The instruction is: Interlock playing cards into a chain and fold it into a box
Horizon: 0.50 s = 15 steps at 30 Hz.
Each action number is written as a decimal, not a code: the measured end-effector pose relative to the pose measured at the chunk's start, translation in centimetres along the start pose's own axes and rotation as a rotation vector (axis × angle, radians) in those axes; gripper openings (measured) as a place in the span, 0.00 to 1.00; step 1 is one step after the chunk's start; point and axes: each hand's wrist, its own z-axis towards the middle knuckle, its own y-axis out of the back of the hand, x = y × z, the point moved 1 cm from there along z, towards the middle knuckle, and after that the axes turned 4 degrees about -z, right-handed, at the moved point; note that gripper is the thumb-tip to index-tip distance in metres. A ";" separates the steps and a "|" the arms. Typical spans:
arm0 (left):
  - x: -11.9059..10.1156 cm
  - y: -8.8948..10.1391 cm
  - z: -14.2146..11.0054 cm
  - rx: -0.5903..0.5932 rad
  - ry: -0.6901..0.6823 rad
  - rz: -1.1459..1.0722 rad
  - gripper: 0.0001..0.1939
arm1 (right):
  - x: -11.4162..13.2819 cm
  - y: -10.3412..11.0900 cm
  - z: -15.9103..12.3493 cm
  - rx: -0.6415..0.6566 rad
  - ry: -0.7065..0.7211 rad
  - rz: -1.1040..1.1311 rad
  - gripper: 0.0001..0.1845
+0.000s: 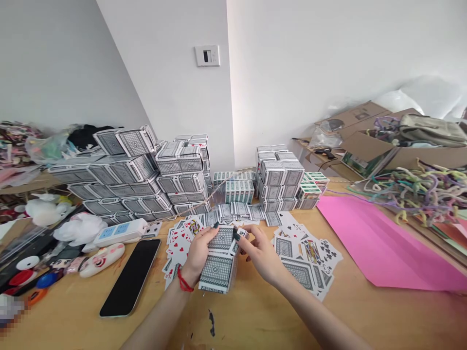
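In front of me is a block built of folded playing cards (216,273), its grey patterned backs facing up. My left hand (198,252) is closed around its left side, thumb on top near the far end. At the far right corner, my right hand (260,249) pinches a playing card (234,248) against the block; the fingertips behind it are partly hidden. Loose face-up cards (179,245) lie left of the block. More scattered cards (297,265), some face down, spread beside my right hand.
Stacked card blocks (124,170) stand at the back left, with another stack (279,177) right of centre. Card boxes (239,191) sit between them. A phone (130,279), a power strip (120,232), pink paper (379,243) and a pile of fuzzy stems (430,194) flank the work area.
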 end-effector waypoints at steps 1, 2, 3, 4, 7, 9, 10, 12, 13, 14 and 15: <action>0.0 0.1 0.0 0.000 -0.004 -0.005 0.10 | 0.1 0.0 -0.1 0.001 0.002 0.008 0.18; 0.0 0.1 0.1 -0.004 -0.006 -0.007 0.10 | 0.1 0.0 -0.1 0.001 0.004 0.013 0.17; 0.0 0.1 0.1 -0.005 -0.006 -0.006 0.10 | 0.2 0.0 -0.2 0.000 0.005 0.017 0.17; 0.0 0.1 0.1 -0.007 -0.005 -0.005 0.10 | 0.2 0.0 -0.2 -0.001 0.004 0.020 0.16; -0.1 0.1 0.1 -0.022 0.001 -0.007 0.10 | 0.3 0.0 -0.2 0.011 -0.003 0.037 0.15; -0.1 0.1 0.2 -0.030 0.004 -0.009 0.10 | 0.3 0.0 -0.2 0.027 -0.008 0.057 0.14; -0.1 0.1 0.2 -0.033 0.003 -0.009 0.10 | 0.3 0.0 -0.2 0.033 -0.011 0.066 0.13; 0.0 0.2 0.3 -0.026 -0.003 -0.009 0.10 | 0.3 -0.1 -0.2 0.038 -0.021 0.079 0.12; 0.0 0.2 0.3 -0.017 -0.006 -0.011 0.10 | 0.3 -0.1 -0.2 0.036 -0.027 0.080 0.11; 0.1 0.3 0.3 -0.008 -0.007 -0.013 0.10 | 0.2 -0.1 -0.2 0.032 -0.033 0.079 0.11; 0.1 0.3 0.4 0.000 -0.008 -0.015 0.10 | 0.2 -0.1 -0.2 0.028 -0.039 0.075 0.10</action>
